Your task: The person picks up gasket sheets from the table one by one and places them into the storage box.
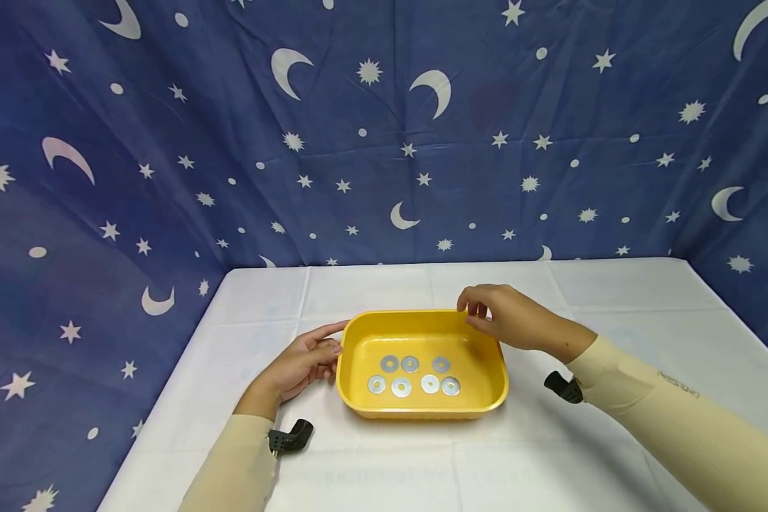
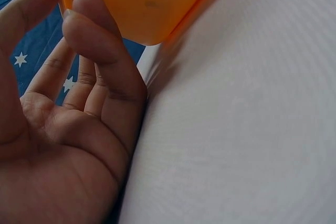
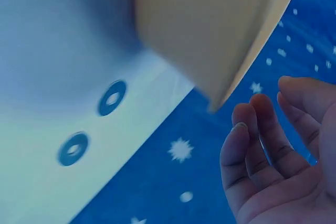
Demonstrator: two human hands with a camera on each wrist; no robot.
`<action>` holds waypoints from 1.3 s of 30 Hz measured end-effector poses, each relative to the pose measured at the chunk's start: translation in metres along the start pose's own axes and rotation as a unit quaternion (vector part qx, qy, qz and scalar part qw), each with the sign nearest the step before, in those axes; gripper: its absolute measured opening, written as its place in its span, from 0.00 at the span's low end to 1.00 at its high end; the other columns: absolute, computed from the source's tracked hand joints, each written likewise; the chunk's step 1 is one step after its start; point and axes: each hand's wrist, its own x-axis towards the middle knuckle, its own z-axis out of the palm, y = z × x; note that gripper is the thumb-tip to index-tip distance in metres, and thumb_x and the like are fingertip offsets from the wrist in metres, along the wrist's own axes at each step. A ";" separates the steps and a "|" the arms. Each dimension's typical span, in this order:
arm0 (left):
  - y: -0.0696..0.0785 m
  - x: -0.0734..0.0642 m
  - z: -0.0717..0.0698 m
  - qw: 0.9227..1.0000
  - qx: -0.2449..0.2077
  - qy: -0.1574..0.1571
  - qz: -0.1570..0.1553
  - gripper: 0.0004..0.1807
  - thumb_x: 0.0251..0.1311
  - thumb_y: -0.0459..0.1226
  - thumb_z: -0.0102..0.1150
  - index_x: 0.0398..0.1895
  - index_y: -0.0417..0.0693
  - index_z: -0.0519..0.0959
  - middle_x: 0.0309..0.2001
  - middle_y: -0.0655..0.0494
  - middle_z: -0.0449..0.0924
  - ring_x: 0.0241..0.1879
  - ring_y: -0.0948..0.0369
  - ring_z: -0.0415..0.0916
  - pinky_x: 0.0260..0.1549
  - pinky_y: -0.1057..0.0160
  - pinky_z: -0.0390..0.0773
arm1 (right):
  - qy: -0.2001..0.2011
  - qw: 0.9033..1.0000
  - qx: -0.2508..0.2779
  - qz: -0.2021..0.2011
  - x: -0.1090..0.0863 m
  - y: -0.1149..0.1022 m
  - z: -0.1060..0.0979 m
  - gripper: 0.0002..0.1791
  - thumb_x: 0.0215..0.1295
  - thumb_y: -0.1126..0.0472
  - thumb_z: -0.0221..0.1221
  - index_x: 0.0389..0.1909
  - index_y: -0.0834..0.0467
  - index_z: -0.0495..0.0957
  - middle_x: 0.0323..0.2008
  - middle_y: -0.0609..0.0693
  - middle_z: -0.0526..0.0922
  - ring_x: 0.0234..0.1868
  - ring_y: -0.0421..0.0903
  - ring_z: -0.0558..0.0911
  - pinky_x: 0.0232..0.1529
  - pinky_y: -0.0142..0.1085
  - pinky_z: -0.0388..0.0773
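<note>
A yellow rectangular tray (image 1: 422,412) stands on the white table, with several silver washers (image 1: 429,384) lying flat in it. At its left end, my left hand (image 1: 301,366) touches the rim and outer wall, index finger reaching along the far corner. The left wrist view shows loosely bent fingers (image 2: 94,35) against the orange-looking wall (image 2: 147,3). My right hand (image 1: 505,313) hovers over the tray's far right corner, fingers bent downward. In the right wrist view, nothing shows between its fingers (image 3: 236,156). Two more washers (image 3: 73,148) lie on the table outside the tray.
A white cloth (image 1: 371,462) covers the table. Behind and to the sides hangs a blue curtain (image 1: 358,163) with moons and stars. Black wrist-camera mounts (image 1: 291,436) stick out from both sleeves.
</note>
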 end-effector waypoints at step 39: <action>-0.001 -0.001 -0.001 1.000 -0.002 -0.012 0.006 0.35 0.69 0.37 0.57 0.77 0.48 0.59 0.38 0.59 0.78 0.29 0.66 0.75 0.29 0.72 0.78 | -0.015 0.983 0.027 0.183 -0.015 0.098 0.019 0.12 0.63 0.66 0.64 0.45 0.60 0.76 0.30 0.53 0.79 0.29 0.45 0.74 0.31 0.34 0.75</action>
